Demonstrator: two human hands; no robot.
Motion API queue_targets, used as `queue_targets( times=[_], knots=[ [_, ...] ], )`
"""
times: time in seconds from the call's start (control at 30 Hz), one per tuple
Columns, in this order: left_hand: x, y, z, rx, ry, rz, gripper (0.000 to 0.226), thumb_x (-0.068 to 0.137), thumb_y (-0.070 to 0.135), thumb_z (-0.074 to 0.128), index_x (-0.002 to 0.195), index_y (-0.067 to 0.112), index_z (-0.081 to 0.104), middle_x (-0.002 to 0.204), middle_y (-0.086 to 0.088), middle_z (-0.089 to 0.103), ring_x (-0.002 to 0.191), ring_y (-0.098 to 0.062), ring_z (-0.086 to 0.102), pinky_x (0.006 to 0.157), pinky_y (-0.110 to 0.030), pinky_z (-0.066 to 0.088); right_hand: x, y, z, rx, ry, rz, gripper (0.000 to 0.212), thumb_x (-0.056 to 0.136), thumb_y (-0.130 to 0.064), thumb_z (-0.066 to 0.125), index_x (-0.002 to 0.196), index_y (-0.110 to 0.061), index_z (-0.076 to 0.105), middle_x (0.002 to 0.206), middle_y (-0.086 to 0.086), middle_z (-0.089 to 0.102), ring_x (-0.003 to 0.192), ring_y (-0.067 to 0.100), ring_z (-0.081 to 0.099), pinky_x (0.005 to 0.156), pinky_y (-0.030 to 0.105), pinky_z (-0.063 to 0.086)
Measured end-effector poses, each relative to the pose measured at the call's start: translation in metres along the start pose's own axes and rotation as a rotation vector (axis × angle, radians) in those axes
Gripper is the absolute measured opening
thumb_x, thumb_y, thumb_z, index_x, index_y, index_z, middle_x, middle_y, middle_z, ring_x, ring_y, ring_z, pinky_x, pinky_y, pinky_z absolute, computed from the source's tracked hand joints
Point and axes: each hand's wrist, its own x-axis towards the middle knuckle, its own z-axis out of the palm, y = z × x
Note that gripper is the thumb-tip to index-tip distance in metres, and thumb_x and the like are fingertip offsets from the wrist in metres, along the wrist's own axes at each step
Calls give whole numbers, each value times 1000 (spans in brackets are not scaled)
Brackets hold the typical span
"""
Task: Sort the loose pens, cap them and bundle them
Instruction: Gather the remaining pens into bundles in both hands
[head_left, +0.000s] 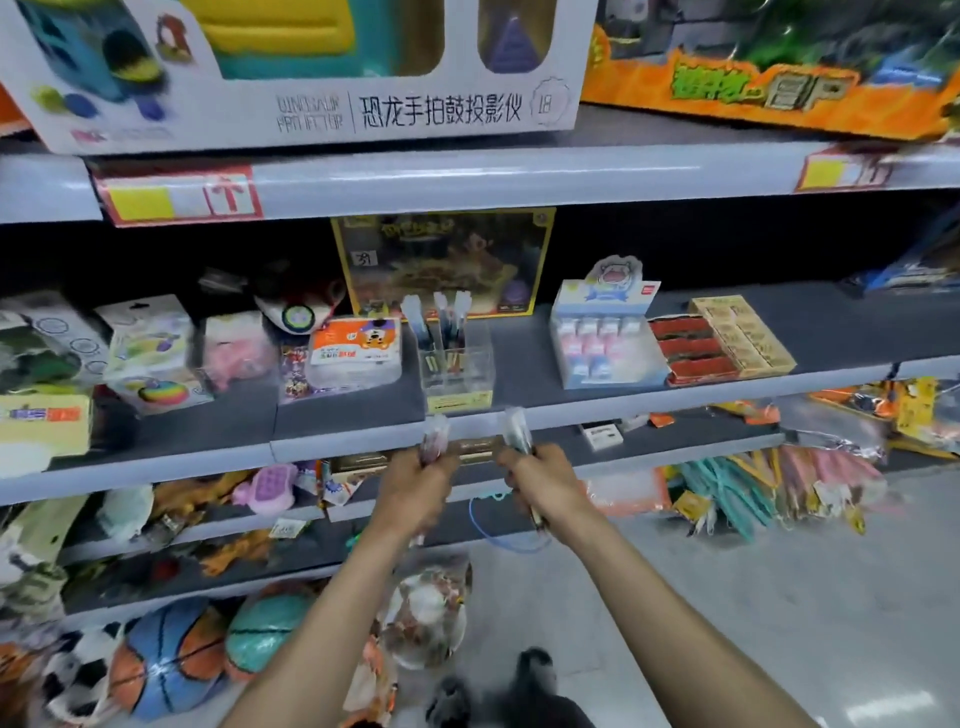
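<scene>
My left hand (415, 488) grips a small bunch of pens (435, 439) with pinkish, clear-capped tops pointing up. My right hand (540, 486) grips a second bunch of pens (517, 428) with clear caps, their lower ends poking out below my fist. Both fists are held side by side in front of a shelf edge. Directly above them a clear plastic pen holder (457, 366) stands on the shelf with several more pens (441, 317) upright in it.
A blue and white box of small items (602, 338) and a red and tan display box (722, 340) sit to the holder's right. An orange and white pack (358, 345) lies to its left. Toy balls (171, 660) fill the bottom shelf. The grey floor (779, 597) lies on the right.
</scene>
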Motion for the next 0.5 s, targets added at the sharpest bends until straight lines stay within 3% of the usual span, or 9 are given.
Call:
queue_targets(
  times=[0.17, 0.3, 0.5],
  knots=[
    [36, 20, 10, -161, 53, -55, 19, 99, 21, 63, 83, 12, 60, 58, -6, 49, 41, -16, 38, 44, -26, 28, 52, -17, -2, 99, -70, 9, 14, 87, -25, 68, 79, -15, 63, 53, -1, 51, 46, 18, 45, 52, 34, 36],
    [59, 38, 13, -350, 131, -73, 12, 103, 16, 56, 92, 12, 60, 58, -4, 46, 42, -16, 33, 43, -24, 25, 85, -42, -6, 271, -134, 90, 7, 99, -12, 60, 94, -8, 62, 56, 0, 44, 41, 16, 36, 43, 29, 30],
    [92, 65, 13, -709, 227, -64, 28, 99, 12, 57, 72, 16, 49, 56, -1, 39, 41, -13, 28, 37, -21, 22, 119, -90, -10, 560, -220, 131, 19, 102, -13, 59, 84, -10, 56, 62, 3, 39, 47, 16, 32, 42, 27, 26]
  ],
)
